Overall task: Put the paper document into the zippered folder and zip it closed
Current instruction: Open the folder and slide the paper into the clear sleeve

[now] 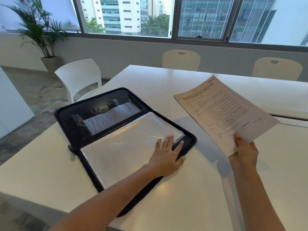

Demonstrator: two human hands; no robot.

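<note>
With left hand (166, 153) pressed flat and open on the clear sleeves of the unzipped folder (70, 117) and right hand (245, 150) pinching the paper (223, 112) aloft beside it, probably best lowered flat, edges squared inside the zipper (72, 153) track.

A long white table (150, 77) fills the near part of the room. At its far left corner stands a white moulded chair (80, 77), turned at an angle. Two cream chairs sit behind the far edge, one near the middle (181, 60) and one further right (277, 69), each with a handle slot in its back. A potted palm (40, 34) grows in a pale square planter in the left corner. Wide windows (150, 17) run along the back wall, showing office towers and green treetops outside.
</note>
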